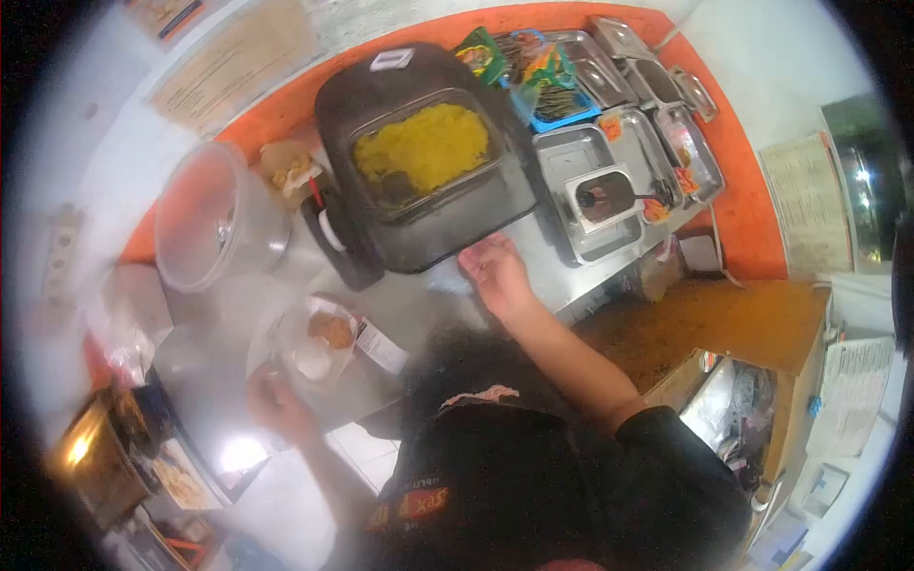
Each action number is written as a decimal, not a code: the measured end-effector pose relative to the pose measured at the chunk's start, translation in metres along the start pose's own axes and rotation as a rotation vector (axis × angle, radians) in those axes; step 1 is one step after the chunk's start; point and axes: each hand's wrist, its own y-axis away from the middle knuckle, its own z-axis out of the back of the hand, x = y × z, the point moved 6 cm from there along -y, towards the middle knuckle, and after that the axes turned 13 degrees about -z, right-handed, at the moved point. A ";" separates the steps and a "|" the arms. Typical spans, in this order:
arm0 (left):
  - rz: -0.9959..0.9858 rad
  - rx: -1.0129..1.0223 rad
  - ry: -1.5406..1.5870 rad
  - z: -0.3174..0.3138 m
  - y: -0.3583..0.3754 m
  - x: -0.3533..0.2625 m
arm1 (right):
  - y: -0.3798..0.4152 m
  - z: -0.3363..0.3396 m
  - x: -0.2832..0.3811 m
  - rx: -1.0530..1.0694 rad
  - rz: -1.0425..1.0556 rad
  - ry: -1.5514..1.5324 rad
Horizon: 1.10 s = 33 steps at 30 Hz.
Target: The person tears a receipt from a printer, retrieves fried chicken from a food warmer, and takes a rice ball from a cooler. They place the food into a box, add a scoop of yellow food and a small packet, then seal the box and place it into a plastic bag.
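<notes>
My left hand (pixel 278 404) is at the near left edge of the metal counter, beside a clear plastic container (pixel 309 347) that holds something brown and something white. The view there is hazy, and I cannot make out its fingers. My right hand (pixel 495 268) has its fingers curled, close to the front edge of a black insulated box (pixel 452 224). What it holds, if anything, is hidden. In the box sits a metal tray with yellow food (pixel 424 150). A white printed card (pixel 381 348) lies beside the clear container.
A large clear tub (pixel 195 233) stands at the left, near a brown bag (pixel 286 169). Metal trays (pixel 571 152) and a small pan (pixel 602 198) are at the right. Green packets (pixel 483 55) lie behind. A brown wooden surface (pixel 705 319) is at the lower right.
</notes>
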 end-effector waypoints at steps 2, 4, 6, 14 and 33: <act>0.081 -0.108 -0.005 -0.011 0.044 0.015 | 0.016 -0.023 0.013 -0.005 0.068 0.036; -0.055 -0.050 -0.073 -0.023 0.068 0.032 | 0.032 -0.051 0.028 0.089 0.136 0.100; -0.151 0.188 -0.280 -0.036 0.065 0.028 | 0.033 -0.069 0.047 0.250 0.241 0.254; 0.033 0.109 -0.060 -0.031 0.003 -0.020 | 0.069 -0.162 0.100 0.269 0.274 0.532; 0.275 0.506 1.628 -0.178 -0.189 -0.205 | -0.090 -0.134 0.013 -0.271 0.865 2.211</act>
